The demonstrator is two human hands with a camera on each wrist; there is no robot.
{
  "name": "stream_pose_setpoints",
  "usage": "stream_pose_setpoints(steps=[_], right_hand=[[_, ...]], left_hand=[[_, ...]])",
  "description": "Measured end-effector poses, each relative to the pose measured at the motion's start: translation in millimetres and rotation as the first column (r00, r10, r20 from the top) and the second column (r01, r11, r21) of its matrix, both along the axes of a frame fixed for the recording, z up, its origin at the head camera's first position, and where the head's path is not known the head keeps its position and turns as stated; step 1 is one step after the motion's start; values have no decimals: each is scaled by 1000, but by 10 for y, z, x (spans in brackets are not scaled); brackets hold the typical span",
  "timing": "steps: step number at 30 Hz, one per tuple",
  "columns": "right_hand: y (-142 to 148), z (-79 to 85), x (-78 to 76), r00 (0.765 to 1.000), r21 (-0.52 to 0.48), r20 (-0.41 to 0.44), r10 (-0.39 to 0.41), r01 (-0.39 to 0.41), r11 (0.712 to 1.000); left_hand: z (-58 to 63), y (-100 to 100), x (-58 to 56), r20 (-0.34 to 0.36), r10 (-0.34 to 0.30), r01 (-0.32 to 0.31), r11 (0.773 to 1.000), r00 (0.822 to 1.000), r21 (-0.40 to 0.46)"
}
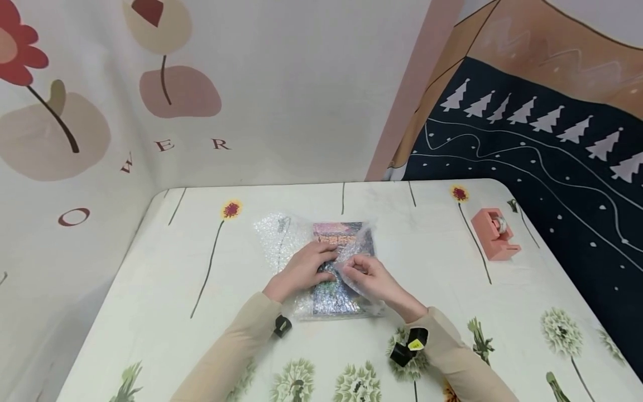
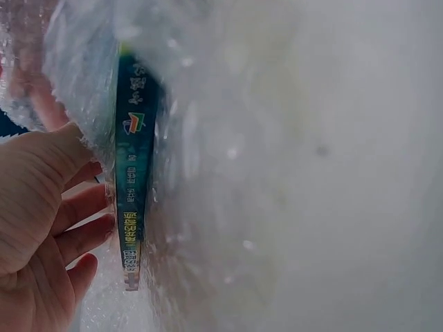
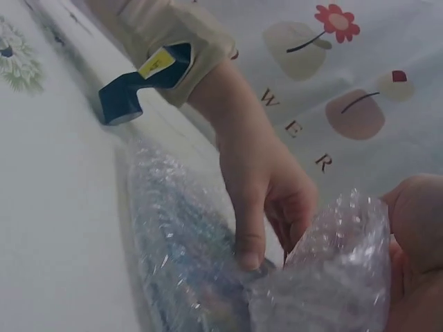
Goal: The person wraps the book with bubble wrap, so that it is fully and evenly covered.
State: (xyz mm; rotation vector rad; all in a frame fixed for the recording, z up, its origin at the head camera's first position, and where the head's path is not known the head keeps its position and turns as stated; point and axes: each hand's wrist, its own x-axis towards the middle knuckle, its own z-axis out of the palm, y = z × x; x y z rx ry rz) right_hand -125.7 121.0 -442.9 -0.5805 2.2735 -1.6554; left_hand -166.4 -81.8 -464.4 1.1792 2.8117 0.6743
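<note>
A book with a colourful cover lies wrapped in clear bubble wrap in the middle of the table. My left hand rests on it with the fingers spread, and the left wrist view has the green spine of the book standing out behind them. From the right, my right hand pinches a raised flap of the wrap above the cover. That lifted bubble wrap stands between both hands in the right wrist view. Part of the cover is hidden beneath the hands.
A pink tape dispenser with a roll of tape stands toward the right edge of the flower-printed table. Printed curtains hang behind the table and along its sides. More bubble wrap spreads out left of the book.
</note>
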Motion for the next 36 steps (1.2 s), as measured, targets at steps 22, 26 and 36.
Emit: stream_pose_setpoints(steps=[22,26,36], right_hand=[[99,-244,-97,978,60,-41,206,-204,977],[64,-252,-78,981,74,-59,185,-180,981],[213,-170,-112,923,128,-289,253,-225,966]], left_hand=[[141,-133,-143,277,-137,128,991,951,48],[151,-117,-117,260,-97,104,994,961,-14],[135,-54,-22,230,-31,50,996,973,-77]])
